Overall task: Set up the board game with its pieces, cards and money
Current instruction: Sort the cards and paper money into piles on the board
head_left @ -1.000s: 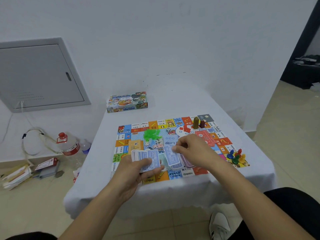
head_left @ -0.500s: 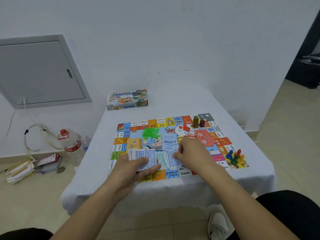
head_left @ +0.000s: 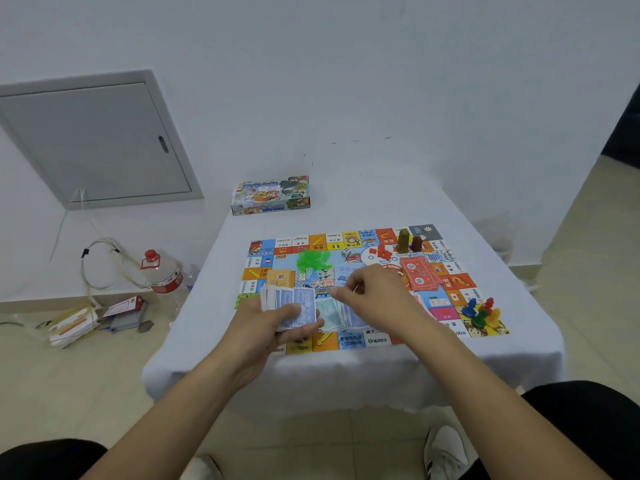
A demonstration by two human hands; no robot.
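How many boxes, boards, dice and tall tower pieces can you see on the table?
Box: 1
Board: 1
Die: 1
Towers: 2, olive tower and red tower
Total: 5

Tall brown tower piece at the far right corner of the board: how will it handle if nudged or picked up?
The brown tower piece stands upright, tall on a narrow base, so a sideways nudge would probably tip it. It looks like small moulded plastic, likely light and rigid. The red piece stands close beside it and might topple too.
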